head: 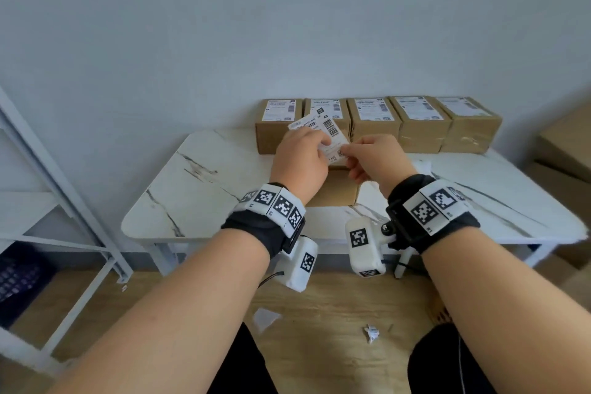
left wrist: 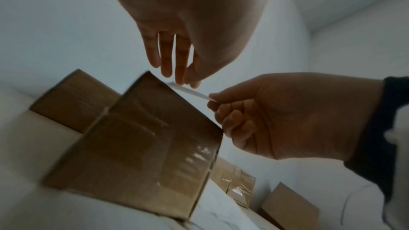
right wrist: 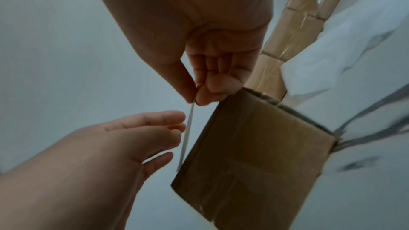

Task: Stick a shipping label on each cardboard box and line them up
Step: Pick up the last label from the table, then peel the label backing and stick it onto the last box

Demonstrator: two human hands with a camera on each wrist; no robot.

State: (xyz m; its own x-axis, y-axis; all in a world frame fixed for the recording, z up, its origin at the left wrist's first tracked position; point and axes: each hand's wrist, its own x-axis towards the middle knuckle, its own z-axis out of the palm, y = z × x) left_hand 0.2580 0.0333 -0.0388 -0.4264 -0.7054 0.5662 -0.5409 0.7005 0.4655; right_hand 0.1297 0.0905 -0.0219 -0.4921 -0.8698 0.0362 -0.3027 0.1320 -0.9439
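Both hands are raised over the middle of a white marble-patterned counter (head: 204, 169), sharing a white paper shipping label with black barcodes (head: 331, 129). The left hand (head: 300, 160) pinches the label's left part between thumb and fingertips, its other fingers (left wrist: 168, 55) fairly straight. The right hand (head: 374, 158) pinches the label's right edge between thumb and forefinger, the remaining fingers (right wrist: 218, 74) curled into the palm. The wrist views show the label edge-on, a thin strip spanning the two hands.

Directly beneath the hands sits a plain brown cardboard box sealed with clear tape (head: 335, 192), near the middle of the counter, its top mostly hidden by the hands. The label hangs just above it; whether it touches the box cannot be told.

Along the far edge of the counter, against the pale wall, five brown cardboard boxes with white labels on top (head: 374, 125) stand side by side in a row, touching or nearly so. Loose white paper (head: 422, 166) lies on the counter to the right of the hands.
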